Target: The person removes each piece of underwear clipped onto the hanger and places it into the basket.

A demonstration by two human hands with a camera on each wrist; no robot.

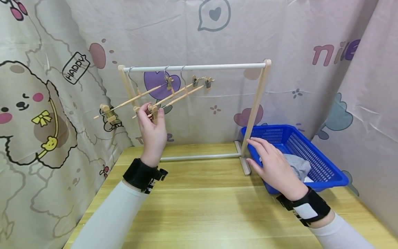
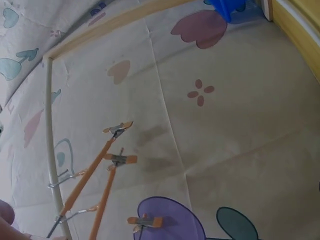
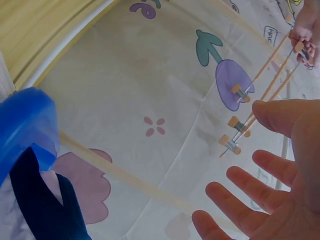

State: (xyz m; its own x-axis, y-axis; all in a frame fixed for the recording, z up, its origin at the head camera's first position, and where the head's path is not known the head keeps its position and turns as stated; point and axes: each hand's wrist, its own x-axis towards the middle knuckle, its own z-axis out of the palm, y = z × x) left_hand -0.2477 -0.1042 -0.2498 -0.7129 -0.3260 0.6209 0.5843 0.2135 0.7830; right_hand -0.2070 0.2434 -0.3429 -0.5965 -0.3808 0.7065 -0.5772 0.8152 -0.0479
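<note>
Three wooden clip hangers (image 1: 141,94) hang by metal hooks from the white rail of a drying rack (image 1: 202,66). My left hand (image 1: 152,138) pinches a wooden clip (image 1: 154,112) at the near end of the two right-hand hangers; which of these it belongs to is hard to tell. Left of that hand, the third hanger tilts down to its own clip (image 1: 109,113). The far-end clips (image 3: 235,145) show in the right wrist view. My right hand (image 1: 273,166), fingers spread and holding nothing, is beside the rack's right post, over the basket's near edge.
A blue plastic basket (image 1: 329,173) stands at the right of the wooden table (image 1: 199,214), with grey cloth (image 1: 298,166) and some white cloth inside. The rack's right foot (image 1: 245,166) is close against the basket. A patterned curtain (image 1: 217,128) hangs behind.
</note>
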